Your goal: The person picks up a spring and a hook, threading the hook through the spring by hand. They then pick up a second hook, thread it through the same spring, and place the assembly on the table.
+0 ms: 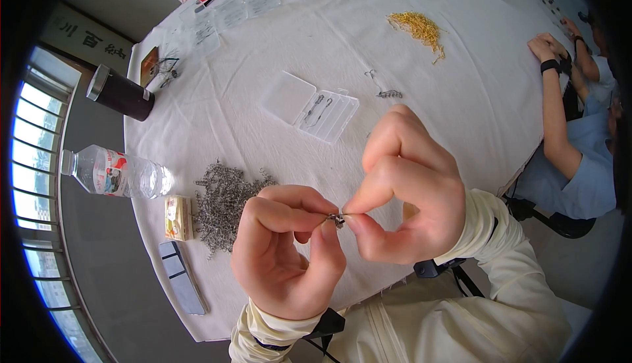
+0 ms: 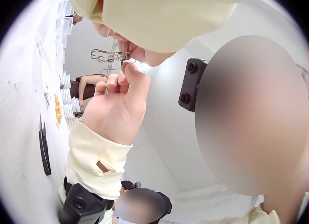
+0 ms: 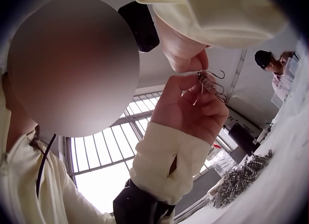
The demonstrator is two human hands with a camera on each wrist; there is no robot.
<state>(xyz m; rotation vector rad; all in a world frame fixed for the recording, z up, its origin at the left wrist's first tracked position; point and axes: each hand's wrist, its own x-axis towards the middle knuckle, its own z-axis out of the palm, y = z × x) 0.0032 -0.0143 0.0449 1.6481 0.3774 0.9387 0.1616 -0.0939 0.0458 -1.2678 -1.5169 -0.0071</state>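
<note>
Both hands meet in front of the chest over the table's near edge. My left hand [image 1: 286, 248] pinches a small metal coil spring with fishing hooks [image 3: 206, 82] between thumb and forefinger. From the other side, my right hand [image 1: 415, 192] pinches the end of the same rig, thumb against forefinger. In the left wrist view, several hooks on dark line stick out past the coil [image 2: 115, 57]. Just beyond the hands lies an open clear plastic box [image 1: 329, 116] with hook rigs in one compartment. A pile of grey wire springs [image 1: 224, 208] sits beside my left hand.
A heap of gold-coloured small pieces [image 1: 418, 28] and a loose hook rig [image 1: 387, 93] lie farther out. Along the left edge are a water bottle [image 1: 118, 172], dark tumbler [image 1: 122, 93], tissue pack [image 1: 176, 218] and phone [image 1: 182, 277]. Other people sit around the table.
</note>
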